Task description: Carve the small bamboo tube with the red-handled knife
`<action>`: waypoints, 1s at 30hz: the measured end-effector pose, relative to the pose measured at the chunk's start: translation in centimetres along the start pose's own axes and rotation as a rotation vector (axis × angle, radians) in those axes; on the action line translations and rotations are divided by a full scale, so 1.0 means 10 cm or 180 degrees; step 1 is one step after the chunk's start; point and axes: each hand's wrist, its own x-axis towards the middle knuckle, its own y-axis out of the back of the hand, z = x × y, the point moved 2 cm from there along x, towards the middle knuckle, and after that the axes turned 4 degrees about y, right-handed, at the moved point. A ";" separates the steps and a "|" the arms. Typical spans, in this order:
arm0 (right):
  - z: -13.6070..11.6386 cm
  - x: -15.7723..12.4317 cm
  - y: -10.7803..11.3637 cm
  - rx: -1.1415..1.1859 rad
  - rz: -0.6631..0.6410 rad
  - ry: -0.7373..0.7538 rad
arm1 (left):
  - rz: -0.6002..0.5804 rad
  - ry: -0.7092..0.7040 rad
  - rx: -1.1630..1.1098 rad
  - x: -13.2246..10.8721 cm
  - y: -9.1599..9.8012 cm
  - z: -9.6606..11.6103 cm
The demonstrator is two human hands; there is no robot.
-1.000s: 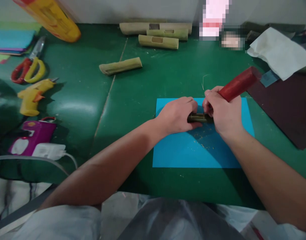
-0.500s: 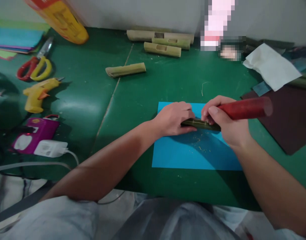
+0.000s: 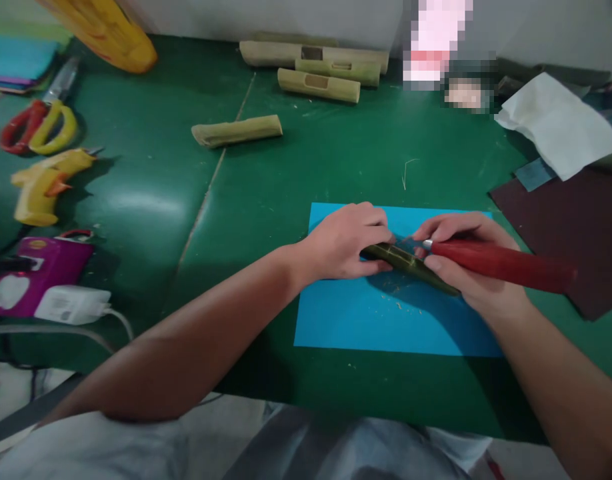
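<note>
My left hand (image 3: 350,241) is closed around the left part of a dark green bamboo piece (image 3: 411,262), pressing it over a blue sheet (image 3: 351,320). Pale cut lines cross the bamboo's upper face, and its right end slants toward me. In my right hand (image 3: 479,260) is a red-handled carving tool (image 3: 506,265) with a short metal neck. Its neck points left, just above the bamboo; the tip is too small and blurred to tell whether it touches. Fine shavings (image 3: 399,293) lie scattered on the sheet below the bamboo.
Cut bamboo tubes (image 3: 319,87) with rectangular openings lie at the back, a shorter bamboo piece (image 3: 237,131) nearer. At left are scissors (image 3: 41,123), a yellow glue gun (image 3: 49,187) and a purple power socket (image 3: 41,270) with a white plug. Dark brown sheet (image 3: 571,233) and white paper (image 3: 561,123) lie right.
The bamboo's right end has swung toward me, so it slants more. My right hand with the carving tool has moved right and lower, and the tool's handle now tips downward. The view has shifted slightly.
</note>
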 end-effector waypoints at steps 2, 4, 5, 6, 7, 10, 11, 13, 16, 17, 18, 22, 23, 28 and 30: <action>-0.01 0.02 -0.02 -0.0049 -0.0140 0.0126 | 0.0042 -0.0021 0.0020 0.00 0.00 0.00; -0.03 0.05 -0.02 -0.0162 -0.0259 0.0321 | 0.0044 -0.0032 0.0065 0.00 -0.01 0.00; -0.05 0.06 -0.01 -0.0211 -0.0314 0.0389 | 0.0032 -0.0044 0.0082 0.01 -0.01 0.00; -0.06 0.07 -0.01 -0.0237 -0.0348 0.0414 | 0.0018 -0.0052 0.0091 0.01 -0.02 0.00; -0.07 0.07 0.00 -0.0244 -0.0373 0.0401 | 0.0019 -0.0063 0.0086 0.01 -0.01 0.01; -0.07 0.04 0.00 -0.0270 -0.0418 0.0312 | 0.0012 -0.0063 0.0050 0.02 -0.01 0.01; -0.06 0.03 0.00 -0.0288 -0.0397 0.0314 | 0.0011 -0.0048 0.0044 0.02 0.00 0.01; -0.04 0.01 0.00 -0.0315 -0.0346 0.0338 | -0.0011 -0.0015 0.0043 0.02 0.00 0.01; -0.03 0.00 -0.01 -0.0343 -0.0341 0.0361 | -0.0047 0.0011 0.0069 0.02 -0.01 0.01; -0.03 0.01 -0.01 -0.0369 -0.0367 0.0368 | -0.0038 -0.0005 0.0083 0.02 -0.01 0.01; -0.05 0.02 -0.01 -0.0399 -0.0399 0.0375 | -0.0009 -0.0031 0.0092 0.02 -0.01 0.00; -0.10 0.06 0.00 -0.0484 -0.0476 0.0373 | 0.0160 -0.0174 0.0074 0.02 -0.01 0.01; -0.11 0.07 0.01 -0.0505 -0.0474 0.0391 | 0.0189 -0.0207 0.0068 0.02 0.00 0.01; -0.13 0.06 -0.03 -0.0842 -0.0503 0.0533 | 0.0195 -0.0177 0.0069 0.01 0.01 0.02; -0.14 0.06 -0.06 -0.0985 -0.0464 0.0620 | 0.0229 -0.0144 0.0050 0.01 0.01 0.01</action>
